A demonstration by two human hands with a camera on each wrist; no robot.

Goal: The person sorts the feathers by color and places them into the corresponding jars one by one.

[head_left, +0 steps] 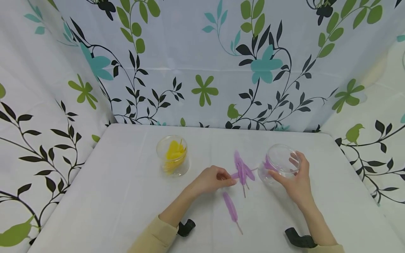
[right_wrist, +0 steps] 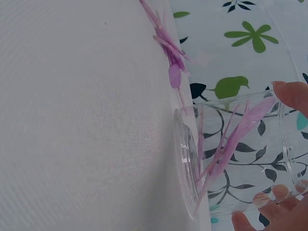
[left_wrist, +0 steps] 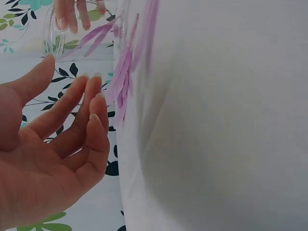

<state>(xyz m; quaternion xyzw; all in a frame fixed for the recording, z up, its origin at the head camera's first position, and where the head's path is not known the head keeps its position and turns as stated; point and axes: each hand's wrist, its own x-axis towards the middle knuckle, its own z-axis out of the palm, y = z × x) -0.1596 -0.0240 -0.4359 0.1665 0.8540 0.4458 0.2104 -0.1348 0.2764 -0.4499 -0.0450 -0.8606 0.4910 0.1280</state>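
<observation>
A small pile of purple feathers (head_left: 242, 168) (left_wrist: 122, 82) (right_wrist: 168, 45) lies mid-table. My left hand (head_left: 231, 179) (left_wrist: 72, 72) is beside it with relaxed, spread fingers, the fingertips (left_wrist: 94, 82) touching the nearest feather, the thumb apart. One purple feather (head_left: 230, 206) lies alone nearer me. My right hand (head_left: 286, 165) (right_wrist: 284, 149) grips a clear jar (head_left: 276, 154) (right_wrist: 185, 154) (left_wrist: 53, 33), tilted on the table right of the pile. A few purple feathers (right_wrist: 240, 130) sit inside it.
A second clear jar (head_left: 173, 155) with yellow feathers stands left of my left hand. The white table (head_left: 110, 196) is walled on three sides by a leaf-print curtain (head_left: 202, 63). Black wrist straps (head_left: 186, 227) (head_left: 299, 240) show near the front edge.
</observation>
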